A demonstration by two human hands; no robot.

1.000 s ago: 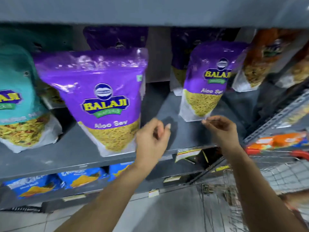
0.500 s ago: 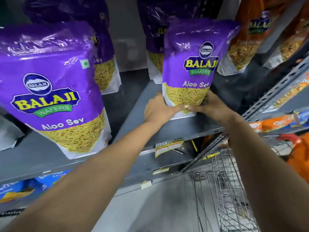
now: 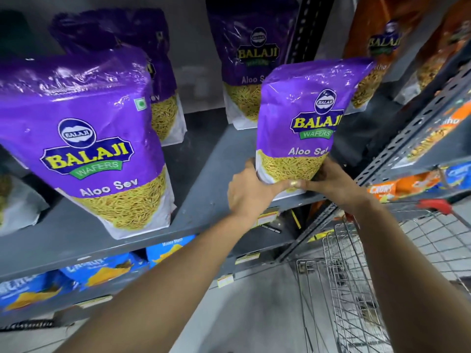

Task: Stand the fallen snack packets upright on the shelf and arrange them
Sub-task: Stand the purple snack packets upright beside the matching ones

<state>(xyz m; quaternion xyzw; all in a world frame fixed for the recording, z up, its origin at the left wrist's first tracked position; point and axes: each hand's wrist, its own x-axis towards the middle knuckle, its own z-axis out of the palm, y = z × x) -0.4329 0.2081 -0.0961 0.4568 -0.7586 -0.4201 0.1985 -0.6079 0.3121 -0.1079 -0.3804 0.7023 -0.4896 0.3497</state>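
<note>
A purple Aloo Sev packet stands upright near the front edge of the grey shelf, right of centre. My left hand grips its lower left corner and my right hand grips its lower right corner, fingertips meeting under its front. A second, larger-looking purple Aloo Sev packet stands upright at the front left. Two more purple packets stand behind, near the back wall.
Orange snack packets stand at the right beyond a perforated upright post. Blue packets fill the shelf below. A wire trolley with a red handle stands at the lower right, close to my right arm.
One second ago both hands hung free in front of the shelf. They have since closed on the base of the right purple packet, and my view has moved closer and to the right.
</note>
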